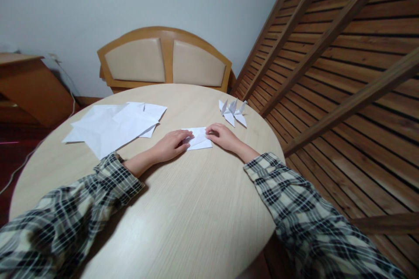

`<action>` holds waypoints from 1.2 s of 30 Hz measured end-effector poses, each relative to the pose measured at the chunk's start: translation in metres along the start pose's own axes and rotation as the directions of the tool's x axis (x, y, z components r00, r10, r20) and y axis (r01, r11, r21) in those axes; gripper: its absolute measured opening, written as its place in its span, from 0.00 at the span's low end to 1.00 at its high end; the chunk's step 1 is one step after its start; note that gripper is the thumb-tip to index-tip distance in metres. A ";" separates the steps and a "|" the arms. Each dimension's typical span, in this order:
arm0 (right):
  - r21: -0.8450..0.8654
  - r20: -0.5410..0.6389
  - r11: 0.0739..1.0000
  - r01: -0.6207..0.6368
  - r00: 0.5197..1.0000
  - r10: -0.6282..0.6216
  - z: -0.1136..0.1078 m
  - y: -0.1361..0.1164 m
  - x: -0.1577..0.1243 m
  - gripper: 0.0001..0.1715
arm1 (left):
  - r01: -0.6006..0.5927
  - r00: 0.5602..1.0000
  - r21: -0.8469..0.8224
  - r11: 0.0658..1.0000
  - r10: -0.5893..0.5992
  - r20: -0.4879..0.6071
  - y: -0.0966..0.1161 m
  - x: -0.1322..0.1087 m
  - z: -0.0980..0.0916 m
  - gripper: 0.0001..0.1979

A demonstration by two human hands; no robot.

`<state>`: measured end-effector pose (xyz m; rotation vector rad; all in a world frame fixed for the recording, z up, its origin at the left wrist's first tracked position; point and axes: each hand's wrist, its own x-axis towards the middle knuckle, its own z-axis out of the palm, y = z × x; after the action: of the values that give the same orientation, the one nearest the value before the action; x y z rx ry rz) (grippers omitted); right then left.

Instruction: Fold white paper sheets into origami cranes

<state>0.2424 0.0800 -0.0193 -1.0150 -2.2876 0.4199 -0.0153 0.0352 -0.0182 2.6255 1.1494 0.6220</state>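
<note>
A small folded white paper (199, 138) lies on the round pale wooden table (183, 209). My left hand (172, 144) lies on its left side, fingers pressed flat onto the fold. On the paper's right edge, my right hand (222, 135) pinches with curled fingers. Both arms wear plaid sleeves.
Several loose white sheets (114, 126) lie spread at the table's left. Folded paper cranes (233, 112) stand at the far right of the table. A wooden chair (165, 59) stands behind the table. Slatted wooden frames (343, 65) lean at the right. A wooden cabinet (26, 83) is at left.
</note>
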 end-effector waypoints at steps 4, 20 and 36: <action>-0.001 -0.005 1.000 0.001 1.000 -0.001 0.000 -0.001 0.000 0.05 | -0.077 0.997 0.036 0.996 0.077 0.017 -0.002 0.000 0.001 0.21; -0.090 0.001 0.992 0.085 0.996 -0.085 0.006 0.006 -0.001 0.10 | -0.037 0.998 0.278 0.960 0.021 0.059 0.009 0.000 -0.002 0.19; -0.158 0.077 0.983 0.098 0.993 -0.087 0.003 -0.018 -0.002 0.10 | -0.146 0.989 0.090 0.985 0.146 0.000 0.011 0.005 -0.008 0.19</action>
<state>0.2314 0.0659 -0.0134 -0.9802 -2.4527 0.2384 -0.0083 0.0315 -0.0058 2.8058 1.0157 0.6199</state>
